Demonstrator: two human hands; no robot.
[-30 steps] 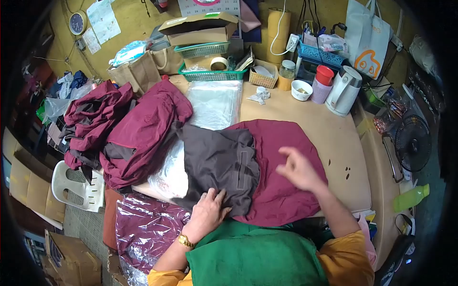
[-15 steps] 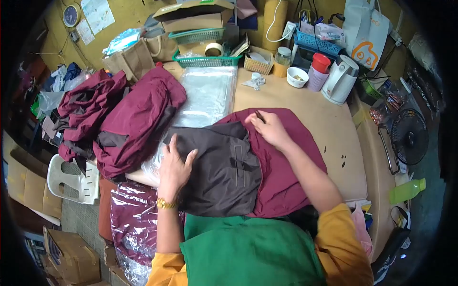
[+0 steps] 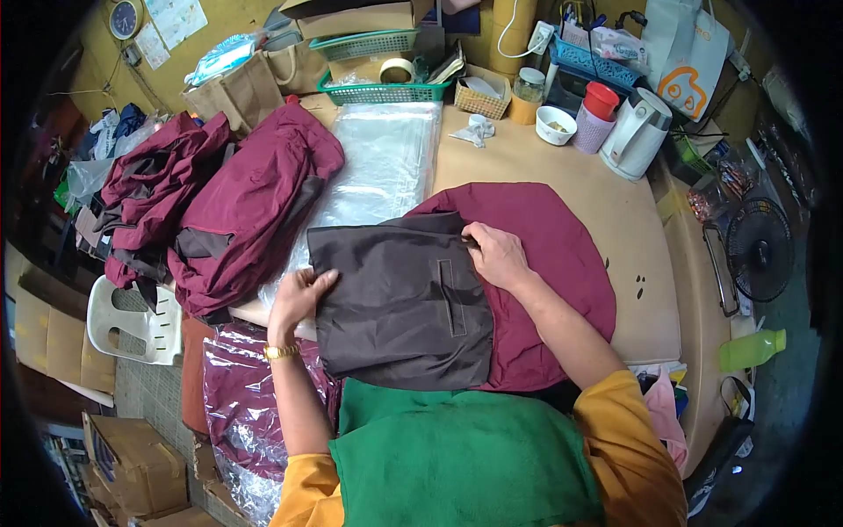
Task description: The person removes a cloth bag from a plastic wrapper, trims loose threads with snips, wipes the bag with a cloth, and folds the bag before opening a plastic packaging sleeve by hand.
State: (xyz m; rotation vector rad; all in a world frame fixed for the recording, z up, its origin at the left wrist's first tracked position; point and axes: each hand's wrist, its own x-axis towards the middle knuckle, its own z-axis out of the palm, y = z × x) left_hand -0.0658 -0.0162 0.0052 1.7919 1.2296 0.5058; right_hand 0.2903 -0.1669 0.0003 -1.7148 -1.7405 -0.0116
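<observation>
At far left, a white plastic chair (image 3: 136, 307) is standing beside the bench (image 3: 645, 250), and rumpled maroon garments (image 3: 250, 198) are sprawling over the bench's left end. Lower down, a maroon bundle in clear wrapping (image 3: 250, 395) is catching the light. My left hand (image 3: 294, 305), a gold band (image 3: 281, 352) circling its wrist, is meeting the left edge of a dark brown cloth (image 3: 391, 303), thumb lying on top; I cannot tell whether the fingers are gripping it. The cloth is lying directly before me on the bench, while clear plastic sheets (image 3: 386, 149) are stretching back behind it. My right hand (image 3: 499, 256) is pinching the cloth between its fingers near the upper right corner, and maroon cloth (image 3: 562, 290) is spreading out to the right. Farther back, a white bowl (image 3: 555, 137) and a kettle (image 3: 622, 145) are standing, with a black fan (image 3: 760, 250) occupying the far right.
</observation>
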